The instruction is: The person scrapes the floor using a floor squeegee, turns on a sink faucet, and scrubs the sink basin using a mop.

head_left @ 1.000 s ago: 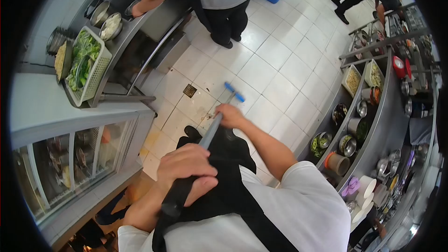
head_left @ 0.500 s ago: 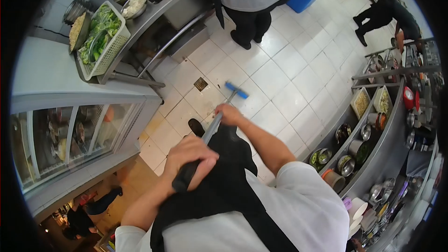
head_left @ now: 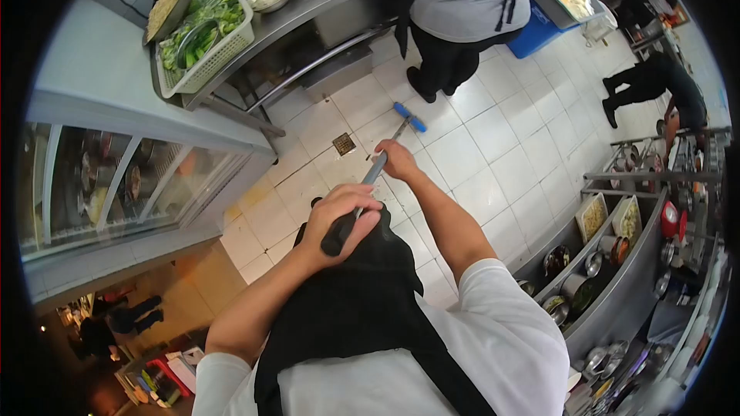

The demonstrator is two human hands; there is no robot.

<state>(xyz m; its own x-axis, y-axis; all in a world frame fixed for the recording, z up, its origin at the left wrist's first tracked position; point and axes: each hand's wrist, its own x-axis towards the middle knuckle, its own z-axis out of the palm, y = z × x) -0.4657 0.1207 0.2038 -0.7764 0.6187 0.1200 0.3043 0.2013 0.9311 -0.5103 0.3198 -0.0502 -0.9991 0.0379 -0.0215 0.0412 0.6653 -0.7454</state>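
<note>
My left hand [head_left: 343, 219] is wrapped round the dark top end of a long grey handle [head_left: 375, 170]. Farther down the same handle, my right hand [head_left: 397, 159] grips it with closed fingers. The handle slants away from me to a blue brush head [head_left: 410, 117], which rests on the white floor tiles [head_left: 482, 146]. A square floor drain [head_left: 344, 144] lies to the left of the brush head. Its fibres or blade are too small to tell.
A person in a grey shirt [head_left: 470, 0] stands just beyond the brush head. Another person [head_left: 655, 88] bends at the upper right. A metal counter [head_left: 308, 11] with greens [head_left: 208, 19], a glass-front fridge [head_left: 139, 177] and a shelf of food containers [head_left: 590, 219] flank the floor.
The brush head has moved forward and slightly right, away from me, and both my hands have shifted forward with the handle. The view has turned and moved ahead.
</note>
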